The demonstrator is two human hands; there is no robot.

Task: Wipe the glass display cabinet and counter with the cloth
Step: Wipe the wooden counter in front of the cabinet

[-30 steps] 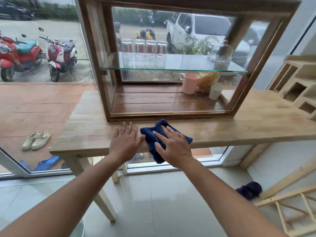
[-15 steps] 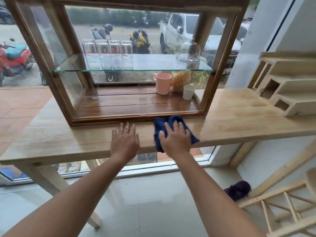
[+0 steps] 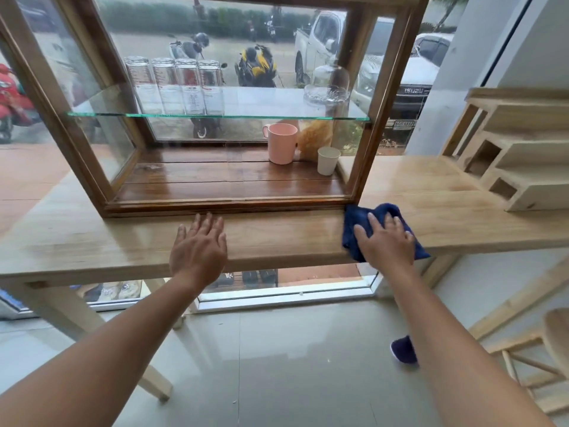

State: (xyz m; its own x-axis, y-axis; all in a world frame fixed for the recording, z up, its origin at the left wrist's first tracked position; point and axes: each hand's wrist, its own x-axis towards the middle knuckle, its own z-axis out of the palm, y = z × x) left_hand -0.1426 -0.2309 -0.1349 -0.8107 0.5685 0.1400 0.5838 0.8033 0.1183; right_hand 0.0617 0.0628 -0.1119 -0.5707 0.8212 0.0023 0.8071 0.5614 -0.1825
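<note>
Presently, wiping the worktop (image 3: 92, 241): right hand (image 3: 385, 241), fingers spread, presses cloth (image 3: 352, 218) at 5 o'clock of cabinet (image 3: 228, 207); left hand (image 3: 198, 254) rests flat, empty. Next, probably sweep toward 3 o'clock.

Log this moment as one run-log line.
phase: wiping counter | right hand: pressing blue cloth flat on counter, at front right corner of cabinet | left hand: flat on counter, empty

The pale wooden desk (image 3: 431, 192) carries the glass display cabinet (image 3: 228, 207) and, at its right end, a stepped wooden rack (image 3: 523, 155). A blue cloth (image 3: 351, 229) lies at its front edge, seemingly touching the cabinet's corner.
</note>
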